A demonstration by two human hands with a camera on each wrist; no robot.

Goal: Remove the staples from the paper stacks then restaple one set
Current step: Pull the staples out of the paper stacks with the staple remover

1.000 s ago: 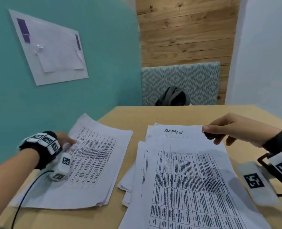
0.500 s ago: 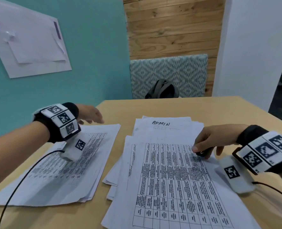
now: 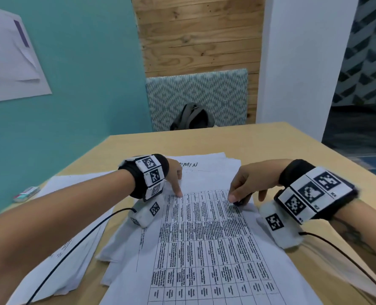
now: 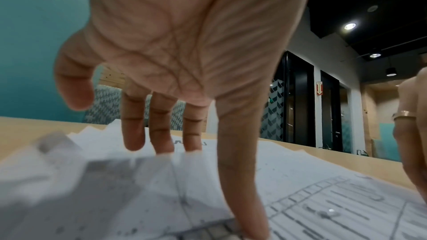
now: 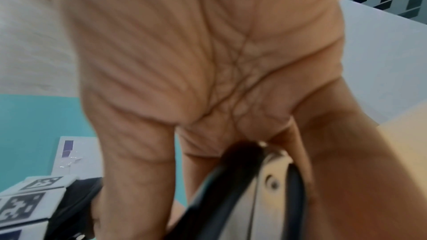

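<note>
A loose stack of printed table sheets (image 3: 204, 243) lies in the middle of the wooden table (image 3: 270, 146), over a sheet with handwriting. My left hand (image 3: 178, 186) presses the top sheet's upper left corner with straight fingers; in the left wrist view the thumb (image 4: 240, 198) is flat on the paper. My right hand (image 3: 240, 194) rests at the sheet's upper right corner and pinches a black staple remover (image 3: 241, 202). The right wrist view shows the black and metal staple remover (image 5: 261, 185) between thumb and fingers. A second paper stack (image 3: 72, 249) lies to the left.
A small white and teal object (image 3: 26, 194) sits at the table's left edge by the teal wall. Cables run from both wristbands across the papers. A dark backpack (image 3: 193, 117) stands beyond the far edge. Bare wood shows at the far and right sides.
My left hand left the left stack and now presses on the middle stack. My right hand brought the staple remover nearer, down to the printed sheet's upper right corner.
</note>
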